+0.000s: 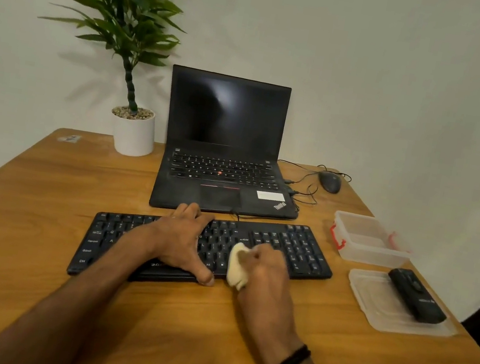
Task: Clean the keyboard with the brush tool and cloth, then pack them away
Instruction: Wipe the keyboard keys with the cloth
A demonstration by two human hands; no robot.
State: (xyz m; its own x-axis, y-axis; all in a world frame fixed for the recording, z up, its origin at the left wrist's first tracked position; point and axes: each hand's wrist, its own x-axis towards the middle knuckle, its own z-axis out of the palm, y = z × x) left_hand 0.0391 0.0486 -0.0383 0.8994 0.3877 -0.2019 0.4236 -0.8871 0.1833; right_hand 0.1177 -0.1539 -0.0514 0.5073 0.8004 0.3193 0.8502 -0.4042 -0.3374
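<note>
Desk top (39, 196): smooth wood grain, low sheen. Keyboard (285, 246): matt black plastic. Cloth (236, 265), centre frame: pale, soft, crumpled fabric. Container (370, 251) and lid (372, 296), right: cloudy translucent plastic, red clips. Brush tool (416, 295): matt black plastic. Laptop (226, 116): matt shell, glossy screen. Plant pot (134, 135): white, smooth.

Bare desk (39, 196) left of keyboard (285, 246); laptop (224, 134) just behind; tub (368, 241) right.

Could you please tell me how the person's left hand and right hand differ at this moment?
The left hand rests spread across the keyboard, gripping nothing, while the right hand is curled round the cloth. The right hand holds the cloth against the keys; the left hand touches them bare. The right wrist wears a black band; the left wrist is bare. Both hands are on the keyboard.
</note>
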